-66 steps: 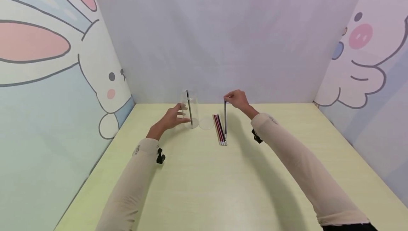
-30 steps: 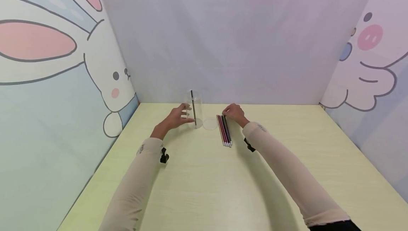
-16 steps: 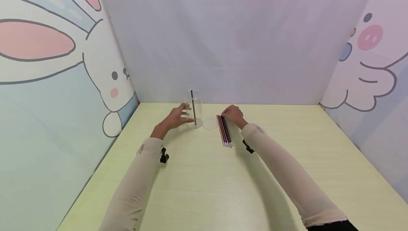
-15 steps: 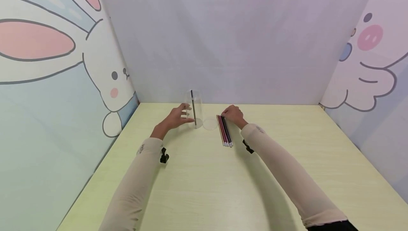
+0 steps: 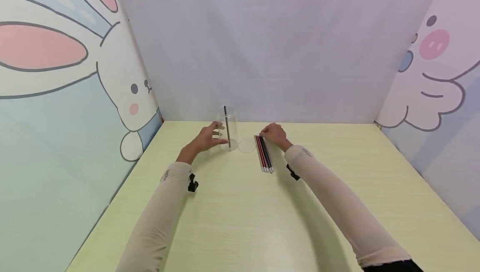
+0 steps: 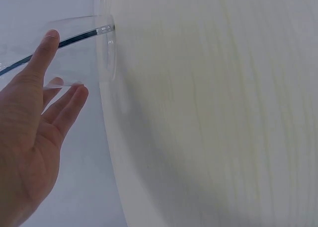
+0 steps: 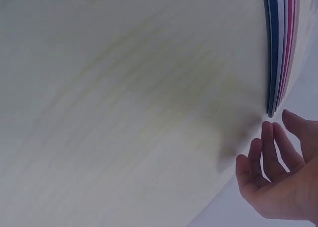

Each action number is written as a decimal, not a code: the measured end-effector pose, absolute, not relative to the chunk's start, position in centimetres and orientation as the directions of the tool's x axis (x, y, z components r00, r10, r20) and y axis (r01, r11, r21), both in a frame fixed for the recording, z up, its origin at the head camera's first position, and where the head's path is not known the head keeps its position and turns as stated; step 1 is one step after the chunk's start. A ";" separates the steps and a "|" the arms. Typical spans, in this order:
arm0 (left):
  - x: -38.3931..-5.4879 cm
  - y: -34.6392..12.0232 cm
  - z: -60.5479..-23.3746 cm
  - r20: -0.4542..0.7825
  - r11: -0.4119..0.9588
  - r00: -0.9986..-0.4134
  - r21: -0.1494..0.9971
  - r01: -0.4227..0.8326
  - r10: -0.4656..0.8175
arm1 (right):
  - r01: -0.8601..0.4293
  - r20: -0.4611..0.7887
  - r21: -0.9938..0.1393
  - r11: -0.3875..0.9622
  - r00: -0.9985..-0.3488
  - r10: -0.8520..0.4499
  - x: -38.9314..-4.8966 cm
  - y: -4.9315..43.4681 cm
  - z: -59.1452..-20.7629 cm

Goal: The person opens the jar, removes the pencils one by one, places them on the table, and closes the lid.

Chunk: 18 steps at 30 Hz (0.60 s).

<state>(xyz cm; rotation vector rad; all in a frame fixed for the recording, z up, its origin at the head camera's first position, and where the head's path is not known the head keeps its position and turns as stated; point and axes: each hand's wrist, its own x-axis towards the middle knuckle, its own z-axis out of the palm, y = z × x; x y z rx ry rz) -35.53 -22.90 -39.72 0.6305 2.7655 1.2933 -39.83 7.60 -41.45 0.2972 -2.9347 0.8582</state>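
My left hand (image 5: pixel 204 139) holds a tall clear cylindrical container (image 5: pixel 233 126) upright near the table's back edge. In the left wrist view, the thumb and fingers of that hand (image 6: pixel 30 117) lie round the clear wall. Inside leans one dark pencil (image 5: pixel 227 129), its silvery end at the bottom. Several pencils (image 5: pixel 263 154), from pale and red to dark blue and black, lie side by side to the right. At their far ends is my right hand (image 5: pixel 275 133). The right wrist view shows this hand (image 7: pixel 278 172) with loosely bent fingers beside the pencil ends (image 7: pixel 273 88), nothing between thumb and fingers.
A clear round disc (image 5: pixel 246 146), like a lid, lies flat between the container and the pencils. The pale wooden table (image 5: pixel 240 218) ends at a grey back wall (image 5: pixel 262 47). Printed cartoon walls (image 5: pixel 112 84) stand on both sides.
Earlier my right hand held a dark pencil upright; that pencil now lies at the right side of the row, and the hand has come down and let go. The left hand keeps its hold.
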 end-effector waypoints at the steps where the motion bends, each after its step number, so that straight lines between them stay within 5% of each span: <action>1: -35.5 -22.9 -39.7 0.146 0.573 -0.918 0.741 0.349 0.370 | -0.210 0.126 -0.528 0.823 -0.978 -0.169 -39.8 7.7 -41.3; 18: -35.1 -23.3 -39.4 0.150 0.569 -0.912 0.739 0.359 0.382 | -0.370 0.215 -0.537 0.758 -0.929 -0.302 -40.1 7.1 -36.4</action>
